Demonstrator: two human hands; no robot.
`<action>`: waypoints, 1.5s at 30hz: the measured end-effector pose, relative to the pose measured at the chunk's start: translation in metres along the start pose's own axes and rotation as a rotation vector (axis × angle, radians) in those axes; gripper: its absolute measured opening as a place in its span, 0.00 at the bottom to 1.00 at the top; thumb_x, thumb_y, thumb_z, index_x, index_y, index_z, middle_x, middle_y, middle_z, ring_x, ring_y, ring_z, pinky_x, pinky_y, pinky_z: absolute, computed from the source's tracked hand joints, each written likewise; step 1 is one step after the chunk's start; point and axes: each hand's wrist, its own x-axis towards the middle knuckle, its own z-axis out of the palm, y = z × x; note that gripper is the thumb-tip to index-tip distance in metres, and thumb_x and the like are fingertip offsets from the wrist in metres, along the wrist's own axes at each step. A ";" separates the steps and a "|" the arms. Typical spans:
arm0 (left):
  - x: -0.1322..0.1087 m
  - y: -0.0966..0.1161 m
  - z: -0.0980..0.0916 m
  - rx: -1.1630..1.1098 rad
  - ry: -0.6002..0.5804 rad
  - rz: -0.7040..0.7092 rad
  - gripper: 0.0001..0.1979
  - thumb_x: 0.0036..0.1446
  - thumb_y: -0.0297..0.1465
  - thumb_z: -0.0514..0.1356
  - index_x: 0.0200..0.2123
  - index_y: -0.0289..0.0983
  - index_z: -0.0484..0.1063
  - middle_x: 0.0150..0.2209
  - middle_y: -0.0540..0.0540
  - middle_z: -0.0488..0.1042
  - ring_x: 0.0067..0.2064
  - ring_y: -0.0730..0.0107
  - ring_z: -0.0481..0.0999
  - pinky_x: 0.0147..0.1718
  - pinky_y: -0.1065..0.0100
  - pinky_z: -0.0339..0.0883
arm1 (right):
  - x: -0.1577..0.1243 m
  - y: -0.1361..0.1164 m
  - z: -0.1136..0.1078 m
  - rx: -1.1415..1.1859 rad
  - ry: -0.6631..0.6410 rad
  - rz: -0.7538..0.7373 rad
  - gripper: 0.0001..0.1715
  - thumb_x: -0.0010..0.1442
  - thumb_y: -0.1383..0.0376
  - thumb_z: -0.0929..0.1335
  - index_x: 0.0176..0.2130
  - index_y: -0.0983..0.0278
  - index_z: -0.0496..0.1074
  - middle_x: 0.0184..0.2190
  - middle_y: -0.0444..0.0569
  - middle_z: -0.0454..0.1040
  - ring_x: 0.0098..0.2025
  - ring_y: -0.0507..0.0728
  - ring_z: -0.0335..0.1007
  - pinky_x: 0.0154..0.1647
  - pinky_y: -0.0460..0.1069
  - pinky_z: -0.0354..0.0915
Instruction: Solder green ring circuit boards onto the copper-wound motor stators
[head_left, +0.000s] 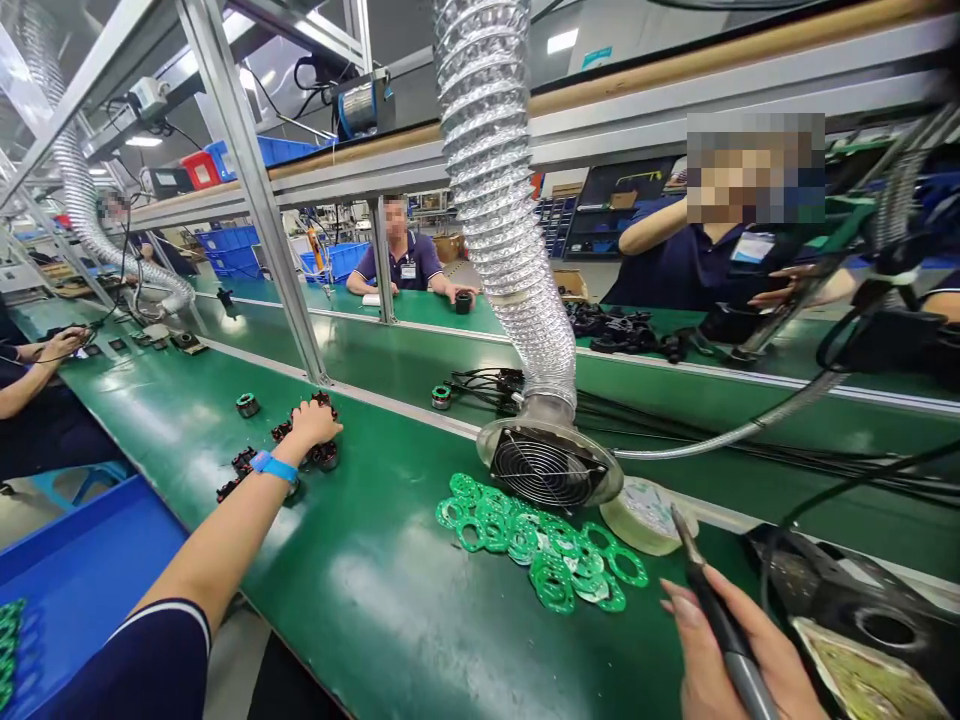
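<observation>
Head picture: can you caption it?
Left hand at dark parts, right hand gripping a soldering iron, green rings between.

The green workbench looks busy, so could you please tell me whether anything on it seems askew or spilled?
No spill stands out. Only the green rings look a little untidy, lying in a loose, overlapping heap in front of the fan rather than stacked.

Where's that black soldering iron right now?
The black soldering iron is in the right hand, lower right of the head view, its metal tip near the round pale roll.
</observation>
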 end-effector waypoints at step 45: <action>-0.168 0.091 0.020 -0.281 -0.285 1.297 0.26 0.54 0.26 0.58 0.57 0.38 0.59 0.53 0.40 0.67 0.52 0.53 0.64 0.49 0.54 0.59 | -0.072 -0.013 0.036 0.031 -0.404 -0.546 0.16 0.64 0.61 0.63 0.51 0.61 0.67 0.38 0.51 0.76 0.36 0.56 0.74 0.37 0.51 0.70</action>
